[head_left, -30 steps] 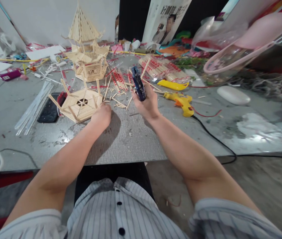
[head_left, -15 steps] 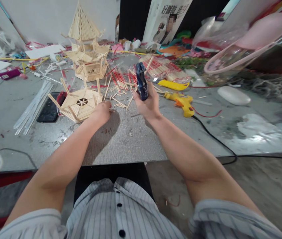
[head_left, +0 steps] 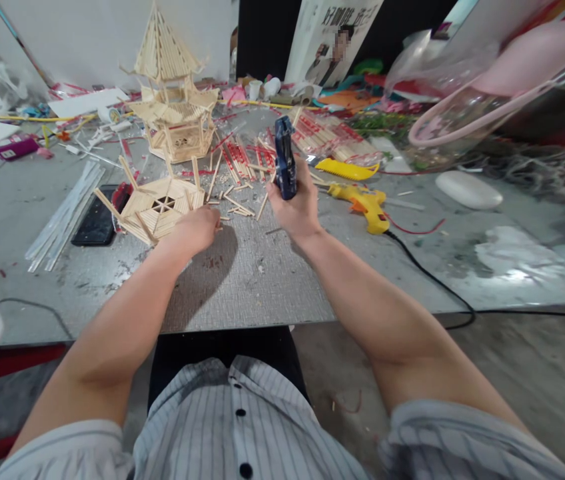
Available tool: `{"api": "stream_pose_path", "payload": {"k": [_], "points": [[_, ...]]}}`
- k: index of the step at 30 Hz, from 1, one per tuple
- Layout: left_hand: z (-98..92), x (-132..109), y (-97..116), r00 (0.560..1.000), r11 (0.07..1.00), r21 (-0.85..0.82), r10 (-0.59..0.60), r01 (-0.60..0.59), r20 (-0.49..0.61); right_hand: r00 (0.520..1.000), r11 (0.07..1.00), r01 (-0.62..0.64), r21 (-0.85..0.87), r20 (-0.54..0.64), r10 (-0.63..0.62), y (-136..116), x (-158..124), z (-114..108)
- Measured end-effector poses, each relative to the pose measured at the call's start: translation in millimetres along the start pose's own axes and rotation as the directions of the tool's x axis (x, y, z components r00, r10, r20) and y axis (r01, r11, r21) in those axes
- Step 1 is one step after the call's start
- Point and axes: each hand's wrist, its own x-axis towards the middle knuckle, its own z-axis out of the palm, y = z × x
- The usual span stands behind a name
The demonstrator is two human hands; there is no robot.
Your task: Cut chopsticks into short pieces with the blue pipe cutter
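My left hand point(head_left: 198, 228) is closed at the right front edge of a hexagonal wooden-stick base point(head_left: 155, 200) with short upright posts. A short end of a wooden stick point(head_left: 224, 219) shows at its fingertips. My right hand point(head_left: 298, 210), raised over the table, is closed around a dark blue hand tool point(head_left: 285, 157); its working end is hard to make out. Between my hands lie several short cut stick pieces point(head_left: 236, 205). A tiered wooden-stick pagoda point(head_left: 175, 120) stands upright behind the base.
A yellow glue gun point(head_left: 367, 207) with a black cord and a yellow utility knife point(head_left: 347, 168) lie right of my right hand. Bundled sticks point(head_left: 332, 137) with red wrapping are behind. At left are a black phone point(head_left: 95, 217) and clear glue sticks point(head_left: 65, 217). A white oval object point(head_left: 468, 190) sits farther right.
Almost nothing differs. My left hand has shifted very slightly downward, and the blue tool in my right hand is turned a little more upright.
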Motion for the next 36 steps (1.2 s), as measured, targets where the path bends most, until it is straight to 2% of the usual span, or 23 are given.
{"api": "stream_pose_path", "payload": {"k": [5,7,10,12,13,15,18,21,27,36], "points": [[-2.4,-0.1,4.7,0.994,0.997,-0.008,-0.081,0.082,0.071,0.999,0.998,-0.052,0.045,0.001,0.052,3.1,0.7,4.5],[0.2,3.0,6.0,0.993,0.993,-0.046,-0.103,0.106,0.063,0.995,0.99,-0.1,0.096,-0.015,0.102,8.8,1.8,8.2],[5.5,6.4,11.9,0.995,0.958,-0.27,-0.1,0.096,0.0,0.982,0.969,-0.176,0.176,-0.038,0.185,17.0,4.2,13.2],[7.9,6.0,19.2,0.992,0.824,-0.555,-0.121,0.113,0.022,0.973,0.95,-0.213,0.23,-0.04,0.228,18.8,5.4,15.7],[8.5,5.0,23.4,0.989,0.706,-0.694,-0.133,0.137,0.059,0.969,0.94,-0.228,0.255,-0.039,0.245,18.4,5.6,16.8],[8.5,2.7,31.0,0.985,0.467,-0.869,-0.13,0.164,0.115,0.963,0.924,-0.248,0.292,-0.028,0.268,15.4,4.8,18.8],[7.3,0.3,36.6,0.985,0.21,-0.968,-0.133,0.139,0.112,0.959,0.91,-0.269,0.315,0.003,0.282,9.6,1.6,21.7],[6.7,0.2,35.6,0.985,0.065,-0.989,-0.116,0.134,0.125,0.96,0.901,-0.269,0.341,0.016,0.281,6.9,-1.9,24.1],[7.5,0.9,33.2,0.976,-0.019,-0.976,-0.01,0.215,0.215,0.968,0.909,-0.24,0.342,0.013,0.251,7.4,-3.8,24.9],[7.3,-1.0,35.7,0.984,-0.048,-0.983,0.01,0.179,0.178,0.964,0.913,-0.262,0.312,0.039,0.263,0.9,-3.7,22.8]]}}
